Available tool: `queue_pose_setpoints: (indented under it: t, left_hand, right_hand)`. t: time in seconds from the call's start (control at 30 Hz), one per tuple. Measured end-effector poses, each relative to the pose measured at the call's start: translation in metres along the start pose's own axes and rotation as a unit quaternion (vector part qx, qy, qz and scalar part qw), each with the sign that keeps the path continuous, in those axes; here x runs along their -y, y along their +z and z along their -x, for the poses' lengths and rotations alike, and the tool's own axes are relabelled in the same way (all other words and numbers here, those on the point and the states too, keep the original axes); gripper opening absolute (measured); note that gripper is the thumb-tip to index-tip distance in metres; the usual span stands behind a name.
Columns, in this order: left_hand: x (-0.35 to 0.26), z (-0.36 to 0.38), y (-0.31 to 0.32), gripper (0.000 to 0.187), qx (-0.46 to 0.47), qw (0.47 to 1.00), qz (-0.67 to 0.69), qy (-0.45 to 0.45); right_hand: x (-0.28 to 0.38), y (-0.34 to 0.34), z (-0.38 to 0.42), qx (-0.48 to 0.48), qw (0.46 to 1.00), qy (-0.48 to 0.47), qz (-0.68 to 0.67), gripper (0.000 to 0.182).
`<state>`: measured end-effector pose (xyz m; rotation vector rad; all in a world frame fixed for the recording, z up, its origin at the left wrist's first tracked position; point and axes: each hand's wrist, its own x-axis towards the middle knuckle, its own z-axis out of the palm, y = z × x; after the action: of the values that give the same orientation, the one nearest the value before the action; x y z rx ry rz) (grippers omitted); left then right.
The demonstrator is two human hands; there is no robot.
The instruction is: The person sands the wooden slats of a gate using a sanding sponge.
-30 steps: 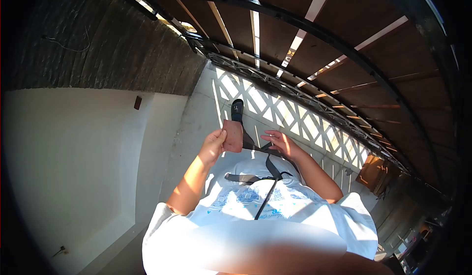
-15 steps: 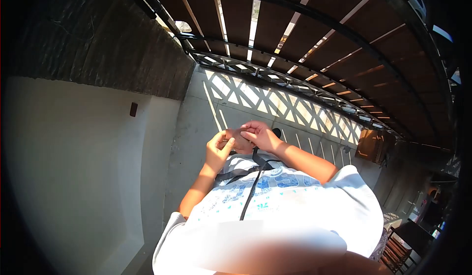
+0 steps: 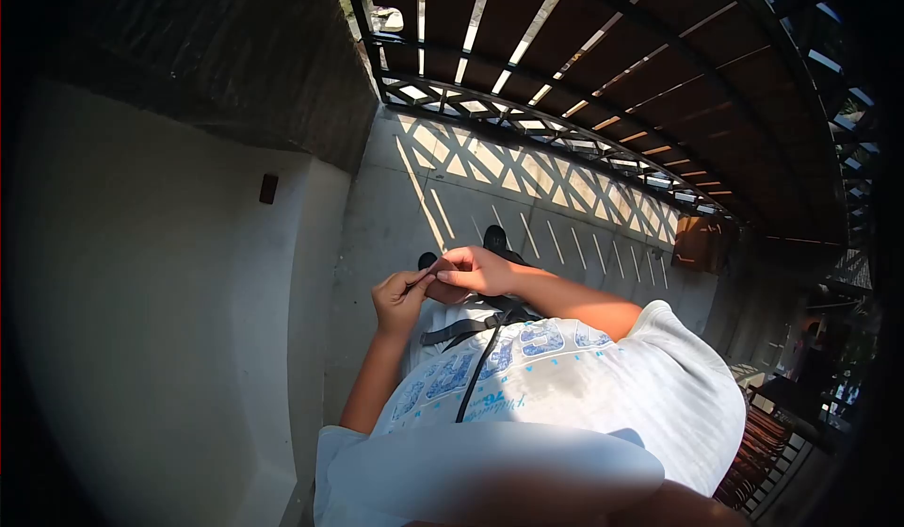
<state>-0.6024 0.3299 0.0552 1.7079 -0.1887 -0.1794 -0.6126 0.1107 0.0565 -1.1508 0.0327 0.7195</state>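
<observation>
A small, thin, brownish-pink piece is pinched between both hands in front of the shirt; I cannot make out what it is. On its left side, my left hand grips the edge with thumb and fingers together. My right hand holds the upper right part, its fingers curled over it. The fingertips of both hands are close together. Just below the hands, black straps hang over the white shirt with blue print.
Dark shoes stand on the grey floor. A slatted dark railing curves along the top and right. At the left is a pale wall with a small brown plate. A brown box sits at the right.
The camera view has shifted and both shoes now show beyond the hands. The piece is turned more edge-on, and my left hand has moved slightly left and down in view.
</observation>
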Motion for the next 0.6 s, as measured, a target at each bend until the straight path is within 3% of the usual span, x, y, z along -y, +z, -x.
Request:
queue_pose_setpoints:
  t: [0.03, 0.17, 0.23, 0.27, 0.37, 0.43, 0.47, 0.57, 0.6]
  left_hand:
    - [0.002, 0.002, -0.003, 0.007, 0.000, 1.000, 0.008, -0.008]
    - [0.014, 0.000, -0.014, 0.021, 0.036, 0.998, 0.018, -0.038]
    - [0.030, -0.007, -0.024, 0.040, 0.093, 0.976, 0.070, -0.183]
    - [0.036, -0.006, -0.031, 0.040, 0.101, 0.975, 0.073, -0.184]
    - [0.062, 0.002, -0.060, 0.052, 0.143, 0.971, 0.052, -0.186]
    - [0.099, 0.025, -0.091, 0.055, 0.236, 0.945, -0.034, -0.222]
    - [0.114, 0.040, -0.103, 0.056, 0.288, 0.925, -0.084, -0.234]
    - [0.190, 0.094, -0.115, 0.060, 0.367, 0.812, -0.240, -0.385]
    - [0.209, 0.102, -0.112, 0.061, 0.358, 0.816, -0.238, -0.386]
  right_hand:
    - [0.011, 0.006, 0.003, 0.034, 0.998, 0.052, 0.026, 0.029]
    - [0.012, 0.017, 0.006, -0.054, 0.992, 0.063, 0.093, 0.030]
    - [0.007, 0.006, 0.006, -0.082, 0.987, 0.049, 0.131, 0.030]
    - [0.003, 0.001, 0.007, -0.104, 0.980, 0.037, 0.166, 0.030]
    - [0.013, -0.011, 0.013, -0.310, 0.949, 0.051, 0.031, 0.026]
    - [0.006, -0.039, 0.021, -0.372, 0.926, -0.063, -0.014, 0.026]
    - [0.001, -0.066, 0.031, -0.359, 0.930, -0.073, -0.034, 0.026]
    - [0.027, -0.099, 0.045, -0.571, 0.813, -0.081, -0.076, 0.020]
    - [0.033, -0.120, 0.048, -0.580, 0.796, -0.120, -0.124, 0.019]
